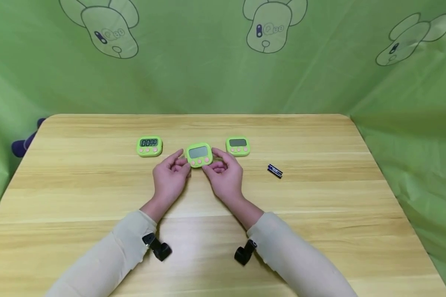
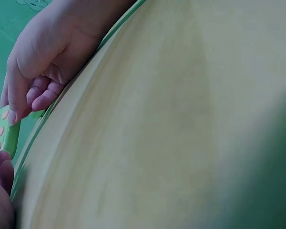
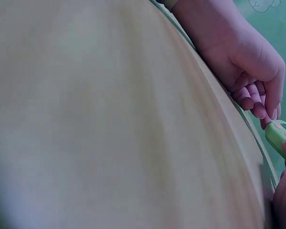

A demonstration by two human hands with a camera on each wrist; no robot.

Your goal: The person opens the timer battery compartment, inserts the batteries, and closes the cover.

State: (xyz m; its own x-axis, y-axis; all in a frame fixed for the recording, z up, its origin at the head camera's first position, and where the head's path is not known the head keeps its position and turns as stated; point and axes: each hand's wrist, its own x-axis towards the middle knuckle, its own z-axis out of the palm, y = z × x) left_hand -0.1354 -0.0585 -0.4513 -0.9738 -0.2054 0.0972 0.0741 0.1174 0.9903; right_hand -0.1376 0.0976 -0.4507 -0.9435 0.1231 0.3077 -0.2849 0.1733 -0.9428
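A green digital kitchen timer (image 1: 199, 154) with a blank grey screen and pink buttons is held between both hands in the head view. My left hand (image 1: 169, 175) grips its left edge with thumb and fingertips. On the opposite edge, my right hand (image 1: 226, 175) pinches it the same way. The left wrist view shows part of the timer (image 2: 9, 136) at the far left, between the two hands. Its end also appears at the right side of the right wrist view, as a green timer (image 3: 276, 138). Its back is hidden.
To the left lies a second green timer (image 1: 149, 146) displaying zeros. A third timer (image 1: 238, 146), its screen blank, lies to the right. Two small dark batteries (image 1: 275, 171) lie side by side farther right on the wooden table (image 1: 319, 198). Green curtains (image 1: 208, 82) surround the table.
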